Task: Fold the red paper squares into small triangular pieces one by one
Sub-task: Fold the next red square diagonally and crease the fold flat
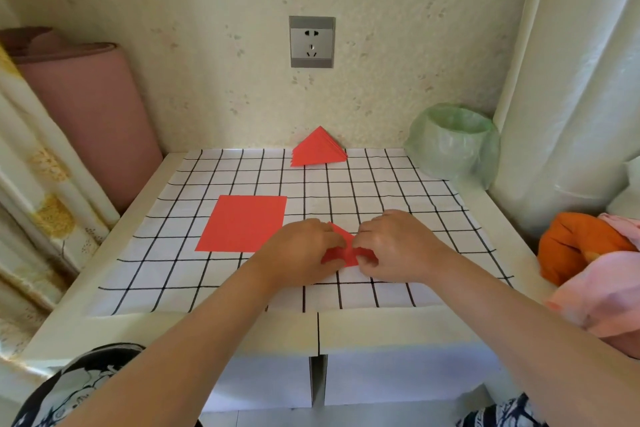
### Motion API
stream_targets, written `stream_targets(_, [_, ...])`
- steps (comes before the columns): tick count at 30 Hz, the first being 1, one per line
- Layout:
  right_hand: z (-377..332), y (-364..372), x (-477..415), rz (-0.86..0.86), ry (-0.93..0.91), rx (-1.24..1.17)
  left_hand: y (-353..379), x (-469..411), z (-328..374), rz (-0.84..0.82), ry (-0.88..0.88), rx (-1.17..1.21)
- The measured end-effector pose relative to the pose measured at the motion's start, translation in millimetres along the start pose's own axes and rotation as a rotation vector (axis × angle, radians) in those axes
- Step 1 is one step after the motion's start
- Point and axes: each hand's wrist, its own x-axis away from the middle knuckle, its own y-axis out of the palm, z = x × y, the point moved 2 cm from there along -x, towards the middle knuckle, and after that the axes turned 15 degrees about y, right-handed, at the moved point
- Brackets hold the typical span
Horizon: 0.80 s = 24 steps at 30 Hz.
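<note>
judged part done: unfolded red squares (244,224) wait just left of the left hand (301,250), which pinches a part-folded piece (341,250) together with the right hand (391,246) on the bench (207,333), finished triangles (318,149) stacked well beyond both hands.

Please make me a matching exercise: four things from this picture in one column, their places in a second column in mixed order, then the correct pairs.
1. flat red square
2. pile of folded triangles
3. half-folded red piece
4. green bag

A. between the left hand and the right hand
B. far right corner
C. far edge, below the wall socket
D. left of the left hand

Pairs: 1-D, 2-C, 3-A, 4-B
</note>
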Motion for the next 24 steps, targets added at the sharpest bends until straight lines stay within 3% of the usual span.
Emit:
stream_targets(4, [0,-1,-5,-0.096,0.039,-0.112,1,3,-3,0.037,0.051,0.056])
stream_targets(10, [0,-5,-15,-0.132,0.037,-0.103,-2,3,0,0.131,0.082,-0.111])
stream_targets(15, [2,-21,-20,-0.170,0.198,-0.313,-27,1,2,0.167,-0.065,-0.096])
stream_targets(20, [6,-47,-24,-0.391,0.343,-0.769,-61,4,3,0.132,-0.263,0.139])
stream_targets(24, [-1,-55,-26,-0.489,0.346,-0.789,-63,10,3,0.127,-0.364,0.420])
